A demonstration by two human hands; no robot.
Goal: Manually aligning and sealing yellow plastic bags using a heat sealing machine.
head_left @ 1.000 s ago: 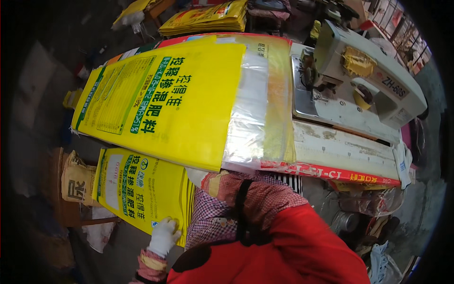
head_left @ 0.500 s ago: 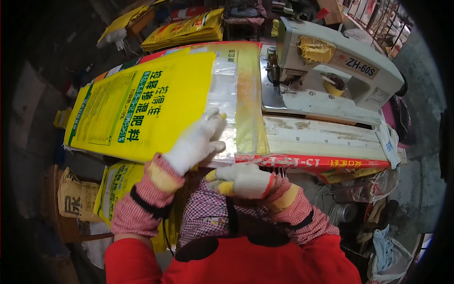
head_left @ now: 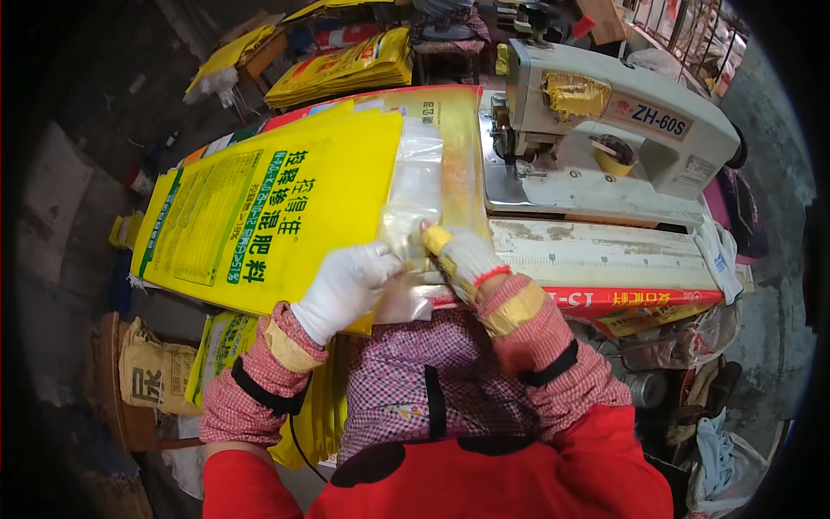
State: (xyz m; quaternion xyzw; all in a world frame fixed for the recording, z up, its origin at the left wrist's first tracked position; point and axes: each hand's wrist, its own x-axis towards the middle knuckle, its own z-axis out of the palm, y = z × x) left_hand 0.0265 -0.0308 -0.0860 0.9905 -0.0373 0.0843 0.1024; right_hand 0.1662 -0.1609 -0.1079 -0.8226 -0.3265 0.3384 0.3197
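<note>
A yellow woven sack (head_left: 337,164) with green print lies flat on the work surface, and a clear plastic liner (head_left: 417,177) sticks out of its right end. My left hand (head_left: 346,287), in a white glove, is closed with its fingertips pinching the near part of the liner beside the sack's mouth. Facing it, my right hand (head_left: 467,262), in a white glove with yellowish fingertips, is curled onto the same plastic, which is crumpled and blurred between both hands. The lower fingers of my right hand are partly hidden.
A grey-white sewing machine (head_left: 622,121) stands at the right, behind a worn pale ledge (head_left: 596,251). Yellow sacks (head_left: 341,69) are piled at the back. Further sacks (head_left: 226,346) hang at the near left by a brown bag (head_left: 156,368). A light cloth glove (head_left: 716,264) lies at the ledge's end.
My right hand has moved up and forward from my lap onto the liner. My left hand has drawn nearer to me and closed on the plastic, which has become crumpled at its near corner.
</note>
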